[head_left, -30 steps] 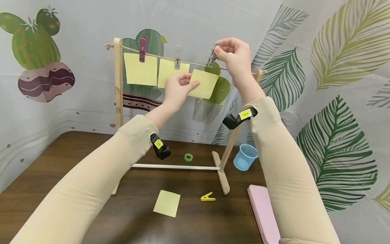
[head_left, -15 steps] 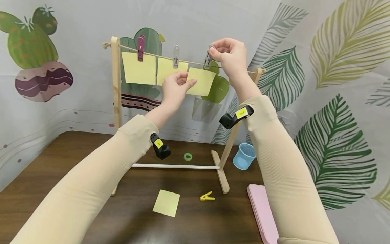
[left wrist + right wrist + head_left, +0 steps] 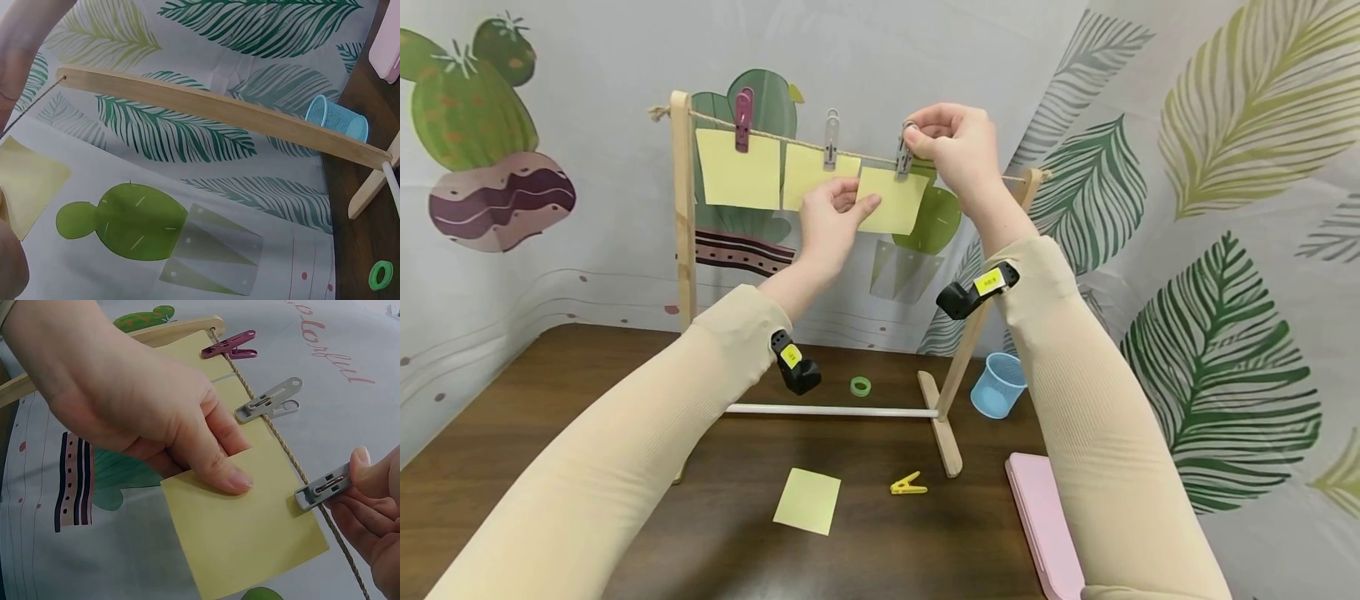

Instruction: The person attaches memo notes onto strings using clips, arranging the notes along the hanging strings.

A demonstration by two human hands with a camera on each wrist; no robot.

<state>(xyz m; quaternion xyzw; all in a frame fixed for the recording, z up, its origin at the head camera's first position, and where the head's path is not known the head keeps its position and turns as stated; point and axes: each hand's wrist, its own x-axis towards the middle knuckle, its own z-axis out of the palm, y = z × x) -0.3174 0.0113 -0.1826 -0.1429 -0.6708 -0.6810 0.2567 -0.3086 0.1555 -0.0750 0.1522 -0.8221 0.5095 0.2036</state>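
Note:
My left hand [image 3: 831,223] pinches the left edge of a yellow sticky note [image 3: 897,204] between thumb and fingers. My right hand [image 3: 958,150] squeezes the handles of a grey clothespin [image 3: 324,487], whose jaws straddle the rope [image 3: 284,444] and the note's top edge. Left of it, a second note [image 3: 808,171] hangs from a clear grey clothespin [image 3: 831,140], partly hidden by my left hand. Farther left, a third note [image 3: 741,171] hangs from a purple clothespin [image 3: 743,119]. The left wrist view shows only the held note's corner.
The rope spans a wooden stand [image 3: 683,208] with a white lower bar [image 3: 831,410]. On the table [image 3: 715,542] lie a loose yellow note [image 3: 807,501], a yellow clothespin [image 3: 909,483], a green tape roll [image 3: 861,386] and a pink case [image 3: 1043,525]. A blue mesh cup [image 3: 998,386] stands right.
My right hand has moved slightly left and down, bringing the grey clothespin over the note's top edge. The held note has come up to the rope and hangs straighter.

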